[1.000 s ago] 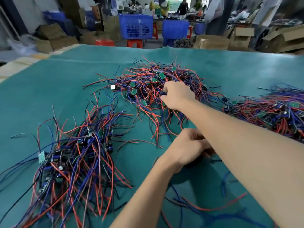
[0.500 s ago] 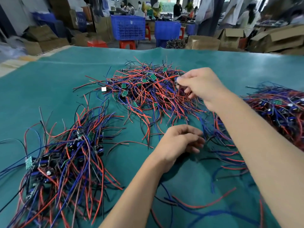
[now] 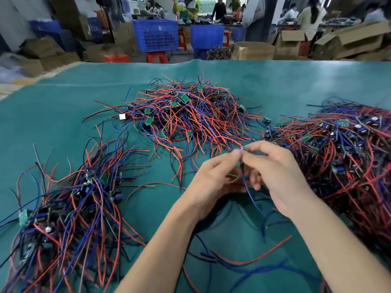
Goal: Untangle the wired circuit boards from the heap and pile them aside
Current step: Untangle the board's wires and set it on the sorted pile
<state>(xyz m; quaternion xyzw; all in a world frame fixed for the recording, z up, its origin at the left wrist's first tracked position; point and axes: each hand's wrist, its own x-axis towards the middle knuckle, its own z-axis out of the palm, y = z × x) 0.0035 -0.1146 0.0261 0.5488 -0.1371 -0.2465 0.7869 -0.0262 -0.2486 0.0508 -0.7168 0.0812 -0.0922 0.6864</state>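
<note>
Here, the left hand [image 3: 213, 178] and right hand [image 3: 279, 176] pinch together one small wired circuit board [image 3: 240, 149], seemingly light, its floppy wires [image 3: 252, 199] snag-prone, so best gripped by the rigid board.

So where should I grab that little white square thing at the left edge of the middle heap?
Pinch the white square piece itself, coming from the left over bare mat. It juts out of the middle heap, so that side looks free of tangled wires.

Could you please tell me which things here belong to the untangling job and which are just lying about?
Job: middle heap, left pile, right heap, left hand, right hand, wired piece they hold.
Lying about: blue crates, cardboard boxes, red stools.
</note>
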